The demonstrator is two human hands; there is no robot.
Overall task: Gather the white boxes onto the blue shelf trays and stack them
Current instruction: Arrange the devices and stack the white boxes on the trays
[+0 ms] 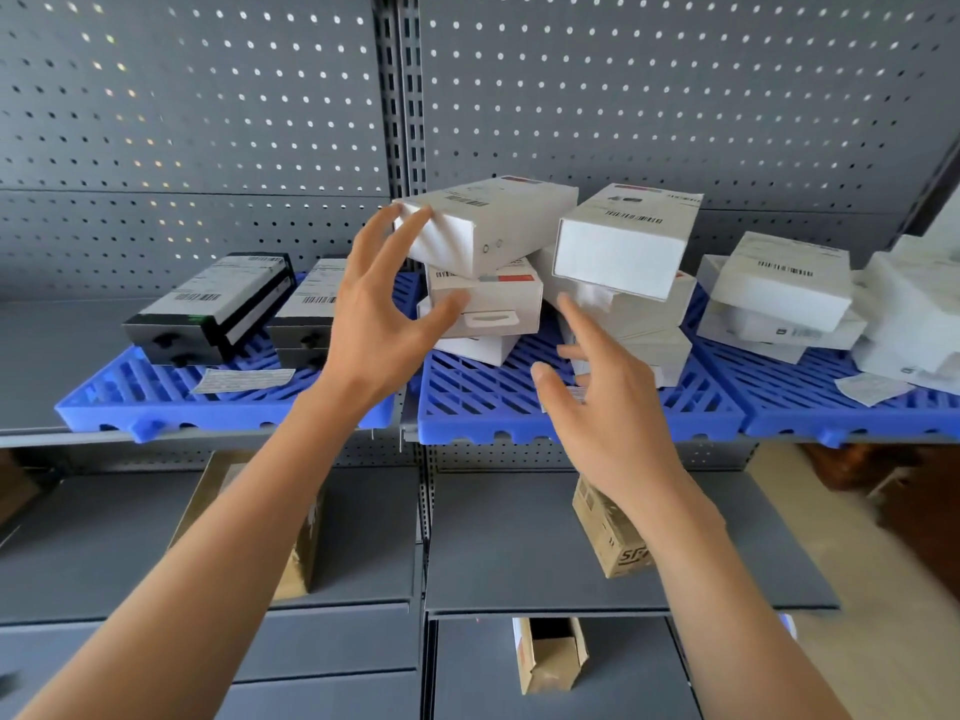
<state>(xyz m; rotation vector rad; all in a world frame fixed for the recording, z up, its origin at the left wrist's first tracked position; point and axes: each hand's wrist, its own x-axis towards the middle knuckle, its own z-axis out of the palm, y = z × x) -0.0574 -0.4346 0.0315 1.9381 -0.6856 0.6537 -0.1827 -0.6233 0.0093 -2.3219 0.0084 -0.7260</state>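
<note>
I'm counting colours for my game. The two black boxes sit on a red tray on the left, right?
Not quite. The head view shows the two black boxes on the left, but the tray under them is blue, not red.

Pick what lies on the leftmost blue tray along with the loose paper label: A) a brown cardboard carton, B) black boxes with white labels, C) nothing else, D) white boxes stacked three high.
B. Two black boxes with white barcode labels sit at the back of the leftmost blue tray, behind the loose paper label; the white boxes are stacked on the trays further right.
</note>
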